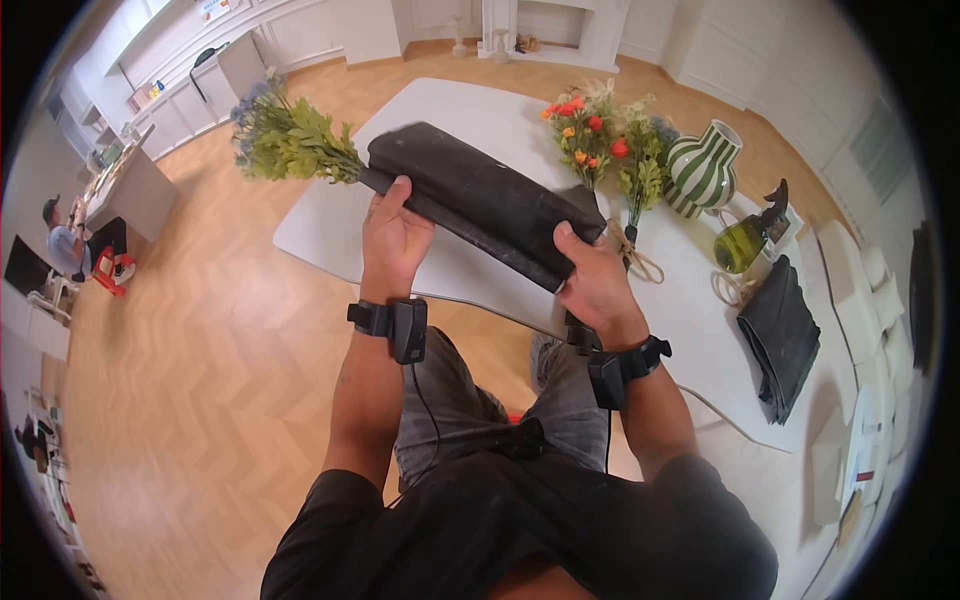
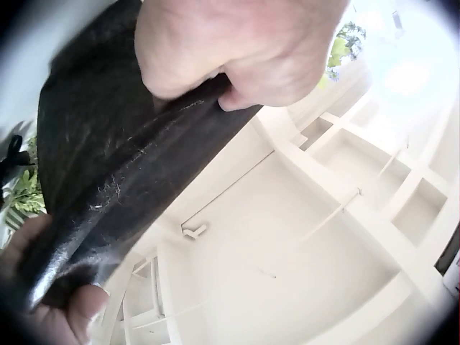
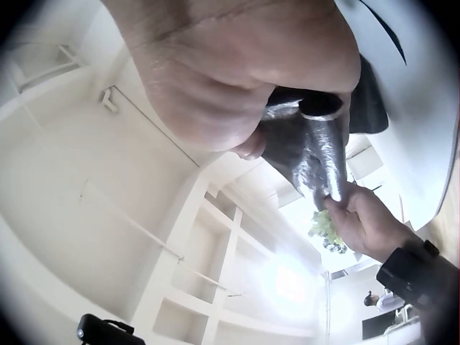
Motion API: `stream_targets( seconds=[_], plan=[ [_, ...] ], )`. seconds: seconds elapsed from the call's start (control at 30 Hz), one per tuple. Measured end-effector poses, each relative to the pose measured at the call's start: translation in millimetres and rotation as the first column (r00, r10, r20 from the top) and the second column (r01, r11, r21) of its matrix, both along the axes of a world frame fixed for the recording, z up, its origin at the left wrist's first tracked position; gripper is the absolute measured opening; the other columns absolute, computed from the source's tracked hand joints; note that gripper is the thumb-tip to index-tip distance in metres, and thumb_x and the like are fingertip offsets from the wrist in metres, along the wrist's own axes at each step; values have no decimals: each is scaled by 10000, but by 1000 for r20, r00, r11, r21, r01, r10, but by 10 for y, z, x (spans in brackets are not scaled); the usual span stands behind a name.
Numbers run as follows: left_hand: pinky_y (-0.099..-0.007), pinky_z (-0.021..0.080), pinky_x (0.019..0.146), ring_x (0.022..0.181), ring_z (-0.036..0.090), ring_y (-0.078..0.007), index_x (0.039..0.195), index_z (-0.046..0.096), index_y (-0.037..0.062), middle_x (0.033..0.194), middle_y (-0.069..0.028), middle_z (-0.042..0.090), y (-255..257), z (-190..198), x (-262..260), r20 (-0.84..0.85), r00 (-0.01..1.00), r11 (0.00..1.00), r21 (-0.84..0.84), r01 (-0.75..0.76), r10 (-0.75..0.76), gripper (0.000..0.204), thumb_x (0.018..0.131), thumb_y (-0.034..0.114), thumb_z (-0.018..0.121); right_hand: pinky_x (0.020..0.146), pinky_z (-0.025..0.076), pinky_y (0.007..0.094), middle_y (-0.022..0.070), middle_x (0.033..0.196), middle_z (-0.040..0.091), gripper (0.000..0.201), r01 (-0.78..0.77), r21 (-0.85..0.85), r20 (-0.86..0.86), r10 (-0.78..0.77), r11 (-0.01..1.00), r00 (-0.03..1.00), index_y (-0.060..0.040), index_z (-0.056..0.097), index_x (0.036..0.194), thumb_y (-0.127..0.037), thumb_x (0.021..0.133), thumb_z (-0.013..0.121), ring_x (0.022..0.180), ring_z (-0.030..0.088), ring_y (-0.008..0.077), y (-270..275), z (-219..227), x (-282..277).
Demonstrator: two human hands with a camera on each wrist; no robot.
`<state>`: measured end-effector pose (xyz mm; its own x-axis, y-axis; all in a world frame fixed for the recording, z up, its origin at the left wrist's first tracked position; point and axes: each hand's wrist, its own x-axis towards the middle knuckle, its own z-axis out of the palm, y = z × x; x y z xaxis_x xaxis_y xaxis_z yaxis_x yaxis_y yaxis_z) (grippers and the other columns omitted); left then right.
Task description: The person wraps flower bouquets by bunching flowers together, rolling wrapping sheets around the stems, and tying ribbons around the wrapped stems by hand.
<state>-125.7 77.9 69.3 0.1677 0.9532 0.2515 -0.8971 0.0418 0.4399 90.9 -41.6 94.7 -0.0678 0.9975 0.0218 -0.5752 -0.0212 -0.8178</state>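
Both hands hold a folded black leathery sheet (image 1: 470,190) above the white table. My left hand (image 1: 397,238) grips its near edge towards the left, thumb on top. Towards the right end, my right hand (image 1: 598,280) pinches it with the thumb over the upper face. In the left wrist view the sheet (image 2: 108,136) hangs in a fold between the two hands, its surface scuffed and shiny. From the right wrist view, the sheet's rolled edge (image 3: 327,154) shows as a hollow tube. A second folded black sheet (image 1: 782,335) lies on the table at the right.
On the white table (image 1: 440,100) lie blue flowers with green leaves (image 1: 305,145), red and orange flowers (image 1: 590,135) and tied twine (image 1: 647,265). A green-striped vase (image 1: 703,170) and green spray bottle (image 1: 740,245) are at the right. A person (image 1: 70,240) sits far left.
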Motion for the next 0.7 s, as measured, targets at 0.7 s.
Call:
stream_targets(
  seconds=[0.7],
  plan=[
    [-526, 256, 1193, 1404, 321, -374, 1202, 506, 63, 1484, -233, 358, 241, -279, 9, -51, 998, 997, 52, 48, -46, 391, 1030, 391, 382, 1034, 449, 417, 148, 1228, 625, 275, -824, 438, 886, -16, 360, 464, -10, 626, 1168, -107, 915, 585, 1254, 516, 365, -635, 475, -177]
  ],
)
